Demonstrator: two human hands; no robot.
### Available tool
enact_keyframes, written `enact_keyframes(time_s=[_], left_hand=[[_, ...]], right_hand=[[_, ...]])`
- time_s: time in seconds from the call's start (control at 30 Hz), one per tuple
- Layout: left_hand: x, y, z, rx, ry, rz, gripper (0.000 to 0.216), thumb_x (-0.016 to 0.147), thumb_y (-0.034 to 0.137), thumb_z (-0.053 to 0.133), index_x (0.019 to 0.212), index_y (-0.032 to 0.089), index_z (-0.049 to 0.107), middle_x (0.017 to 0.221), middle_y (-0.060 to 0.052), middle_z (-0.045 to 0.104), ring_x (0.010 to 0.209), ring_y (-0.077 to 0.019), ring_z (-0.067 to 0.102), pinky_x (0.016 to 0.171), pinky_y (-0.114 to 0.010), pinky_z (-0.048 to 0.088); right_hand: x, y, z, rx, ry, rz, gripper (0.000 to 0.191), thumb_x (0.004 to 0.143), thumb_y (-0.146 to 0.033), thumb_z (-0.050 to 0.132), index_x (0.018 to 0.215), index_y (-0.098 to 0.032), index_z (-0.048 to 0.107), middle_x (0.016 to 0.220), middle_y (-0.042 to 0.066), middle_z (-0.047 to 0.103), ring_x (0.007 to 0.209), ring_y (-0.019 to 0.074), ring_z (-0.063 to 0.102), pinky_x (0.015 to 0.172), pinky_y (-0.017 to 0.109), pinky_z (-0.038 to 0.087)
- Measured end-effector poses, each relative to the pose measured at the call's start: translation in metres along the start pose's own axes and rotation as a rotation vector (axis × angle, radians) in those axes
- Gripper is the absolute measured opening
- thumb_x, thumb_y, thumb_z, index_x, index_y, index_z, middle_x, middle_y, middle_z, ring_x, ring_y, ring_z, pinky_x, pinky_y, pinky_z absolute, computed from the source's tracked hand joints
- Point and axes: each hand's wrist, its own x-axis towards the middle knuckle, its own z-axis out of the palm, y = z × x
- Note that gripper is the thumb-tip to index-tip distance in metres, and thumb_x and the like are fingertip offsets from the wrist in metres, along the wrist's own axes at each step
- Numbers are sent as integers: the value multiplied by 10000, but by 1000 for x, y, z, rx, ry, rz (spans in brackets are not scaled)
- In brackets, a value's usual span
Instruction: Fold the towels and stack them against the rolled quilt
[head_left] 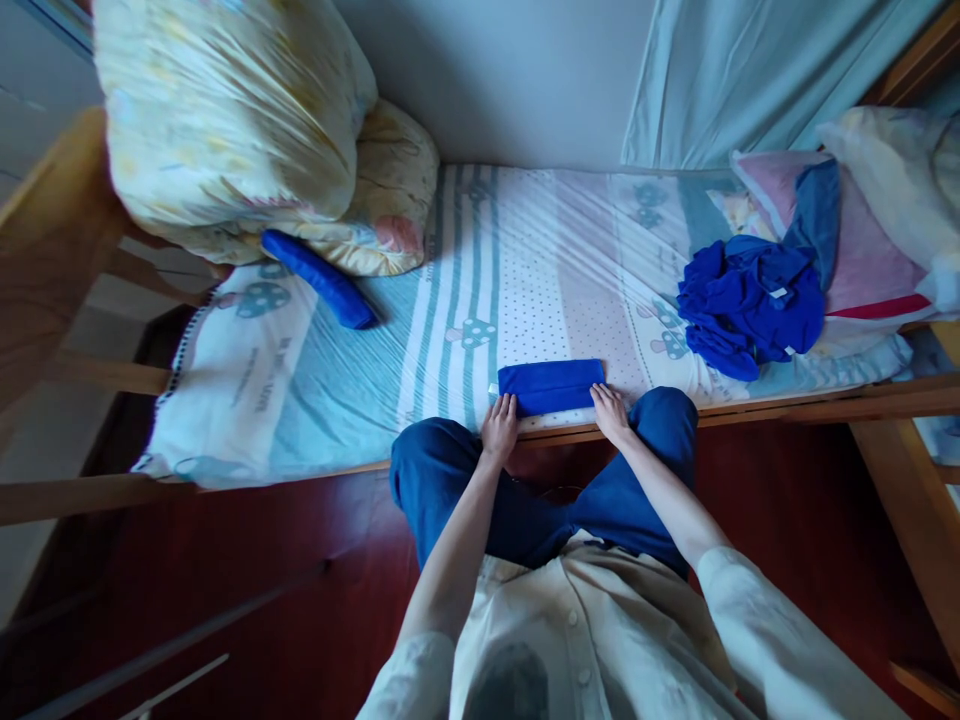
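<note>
From the head view, your left hand (pixel 499 428) rests flat, fingers together, on the left end of the folded blue cloth (pixel 551 386), and your right hand (pixel 611 414) lies the same way on its right end; neither is closed around it, both only press on the near corners. The cloth lies on the bed (pixel 337 370) at its near edge, just beyond your knees, with its long axis running left to right, so it sits straight ahead of both hands, far side away from you. Each hand is equally close to its own end.

Far left on the bed, a rolled blue cloth (pixel 319 278) lies by the yellow pillows (pixel 247 130), well apart from your hands. Far right, a heap of blue cloths (pixel 750 305) sits against a pink pillow (pixel 862 260), nearer your right hand than your left.
</note>
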Motion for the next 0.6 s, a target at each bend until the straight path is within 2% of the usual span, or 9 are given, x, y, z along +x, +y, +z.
enact_keyframes(time_s=[0.23, 0.43, 0.6], left_hand=[[3, -7, -7, 14, -43, 17, 596, 914, 50, 358, 1484, 141, 504, 1516, -202, 516, 1431, -301, 470, 1195, -489, 315], [-9, -3, -15, 50, -99, 14, 582, 881, 30, 400, 1419, 167, 574, 1469, -178, 572, 1349, -294, 552, 1123, -451, 415], [-19, 1, -22, -1, -159, -47, 605, 817, 20, 478, 1380, 188, 620, 1438, -173, 601, 1218, -313, 646, 1031, -435, 506]], right_hand=[[9, 5, -5, 22, 10, 17, 600, 896, 0, 427, 1459, -162, 554, 1483, 158, 566, 1418, 264, 500, 1148, 471, 417], [-9, -4, -8, -1, -55, 58, 512, 915, 12, 415, 1346, -136, 648, 1421, 187, 614, 1359, 275, 562, 1114, 433, 443], [-24, -4, -9, 51, -93, 106, 561, 859, 17, 503, 1350, -208, 658, 1374, 155, 657, 1250, 310, 642, 1059, 432, 487]])
